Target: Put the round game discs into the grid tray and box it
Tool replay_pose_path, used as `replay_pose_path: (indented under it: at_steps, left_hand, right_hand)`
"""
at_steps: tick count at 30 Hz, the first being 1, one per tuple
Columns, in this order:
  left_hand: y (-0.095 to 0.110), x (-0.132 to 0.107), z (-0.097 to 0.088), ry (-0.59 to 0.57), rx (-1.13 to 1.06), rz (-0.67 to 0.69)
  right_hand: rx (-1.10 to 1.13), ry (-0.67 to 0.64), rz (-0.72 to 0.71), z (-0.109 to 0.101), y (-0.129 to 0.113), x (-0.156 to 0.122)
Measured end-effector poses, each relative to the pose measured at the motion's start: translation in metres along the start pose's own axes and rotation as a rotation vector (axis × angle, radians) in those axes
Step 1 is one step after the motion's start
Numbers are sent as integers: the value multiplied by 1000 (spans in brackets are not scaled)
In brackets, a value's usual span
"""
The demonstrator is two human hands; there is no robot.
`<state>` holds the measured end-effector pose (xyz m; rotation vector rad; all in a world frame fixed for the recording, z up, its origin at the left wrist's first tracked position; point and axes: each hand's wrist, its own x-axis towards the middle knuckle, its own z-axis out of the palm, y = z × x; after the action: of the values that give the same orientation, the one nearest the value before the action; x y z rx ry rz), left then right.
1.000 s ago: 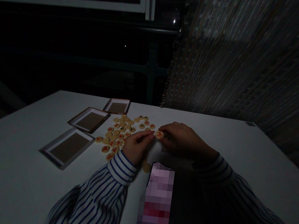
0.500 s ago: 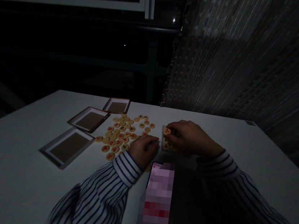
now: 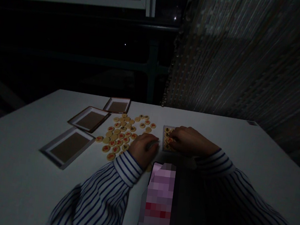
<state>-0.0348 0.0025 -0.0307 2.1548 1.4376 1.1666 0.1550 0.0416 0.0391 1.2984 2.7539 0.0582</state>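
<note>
Several round tan game discs with red or black marks lie scattered on the white table. My left hand rests curled on the table at the pile's right edge, fingers bent over a disc or two. My right hand reaches into a small shallow tray that holds more discs, its fingertips pressed on a red-marked disc inside it. Both arms wear blue-striped white sleeves.
Three empty box halves lie left of the discs: a large one, a middle one and a small one. A phone with a lit screen lies between my forearms. A dim bead curtain hangs behind the table.
A second ago both hands held a red-marked disc between them. My right hand carried it right and down into the small tray. My left hand let go and settled by the pile.
</note>
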Motion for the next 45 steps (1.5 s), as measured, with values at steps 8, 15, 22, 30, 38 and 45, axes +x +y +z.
replay_pose_path:
  at_steps: [8, 15, 22, 30, 38, 45]
  left_hand:
    - [1, 1, -1, 43, 29, 8]
    - [1, 1, -1, 51, 31, 16]
    - [1, 0, -1, 52, 56, 24]
    - [1, 0, -2, 52, 48, 33]
    - [-1, 0, 0, 63, 65, 40]
    - [1, 0, -2, 48, 58, 29]
  right_hand:
    - [44, -4, -47, 7, 0, 3]
    - [54, -47, -31, 2, -5, 2]
    - [90, -50, -44, 1, -3, 1]
    - [87, -76, -49, 0, -3, 0]
    - [92, -86, -62, 0, -3, 0]
    - [103, -94, -59, 0, -4, 0]
